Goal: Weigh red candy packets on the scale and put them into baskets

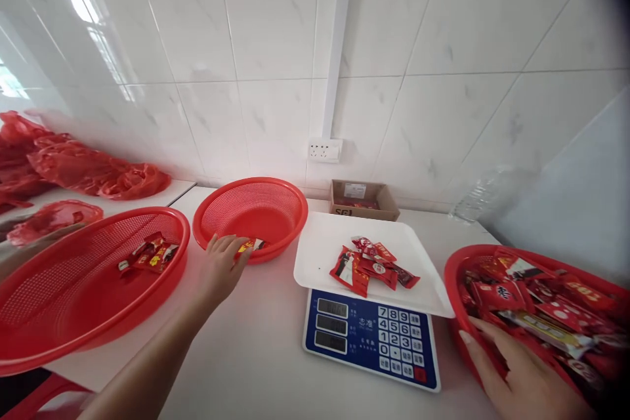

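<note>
My left hand [226, 266] reaches over the near rim of the middle red plastic basket [250, 187], fingers stretched out and apart. Just beyond the fingers, inside that basket, lie a few red snack packets [251, 245]. On the right, my right hand [524, 367] lies at the near left rim of another red basket [450, 279], with its fingers apart and no packet visible in them. That basket is heaped with wrapped snacks [541, 298]. Between my hands, several red packets [377, 264] rest in a small pile on the white pan [319, 246] of a blue digital scale [364, 357].
At left stands a big red basket [113, 223] with several packets [152, 254]; another person's arm [24, 249] shows beside it. Red plastic bags [93, 164] lie behind. A cardboard box [364, 200] and a clear plastic bottle [477, 197] stand near the tiled wall.
</note>
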The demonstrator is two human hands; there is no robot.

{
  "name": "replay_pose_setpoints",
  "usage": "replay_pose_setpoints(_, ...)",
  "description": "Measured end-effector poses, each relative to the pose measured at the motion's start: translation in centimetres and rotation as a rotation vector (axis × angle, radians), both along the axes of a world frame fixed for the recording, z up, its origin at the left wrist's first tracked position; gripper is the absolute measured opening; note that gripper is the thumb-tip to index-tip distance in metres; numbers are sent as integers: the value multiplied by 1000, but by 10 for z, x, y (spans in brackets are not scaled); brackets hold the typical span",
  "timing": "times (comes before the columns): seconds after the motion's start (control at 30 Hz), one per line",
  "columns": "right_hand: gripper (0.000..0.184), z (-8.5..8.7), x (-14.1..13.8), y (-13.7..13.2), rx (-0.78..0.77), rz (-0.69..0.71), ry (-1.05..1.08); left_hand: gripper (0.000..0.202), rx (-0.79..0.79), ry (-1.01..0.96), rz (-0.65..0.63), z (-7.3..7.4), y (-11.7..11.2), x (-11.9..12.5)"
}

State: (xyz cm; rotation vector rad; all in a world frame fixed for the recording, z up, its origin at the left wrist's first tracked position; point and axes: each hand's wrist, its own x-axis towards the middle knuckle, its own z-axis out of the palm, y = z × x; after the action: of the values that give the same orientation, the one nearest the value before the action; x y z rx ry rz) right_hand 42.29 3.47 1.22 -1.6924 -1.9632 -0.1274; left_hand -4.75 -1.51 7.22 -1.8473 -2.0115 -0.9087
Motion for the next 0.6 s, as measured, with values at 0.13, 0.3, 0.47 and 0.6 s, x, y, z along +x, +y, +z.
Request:
replay_pose_setpoints(0.13,54,22,-13,-11,-54,-21,-83,35,-125,-36,-311,19,16,51)
replay_pose_setpoints(0.3,56,33,-17,-12,-104,-42,-7,68,-307,36,-765,40,57,127)
replay_pose_setpoints(0.47,58,43,-19,-14,-151,-52,34,87,-465,162,-915,36,108,172)
replay_pose_setpoints(0.6,57,52,-24,-17,-148,-57,28,57,-493,293,-923,28,132,191)
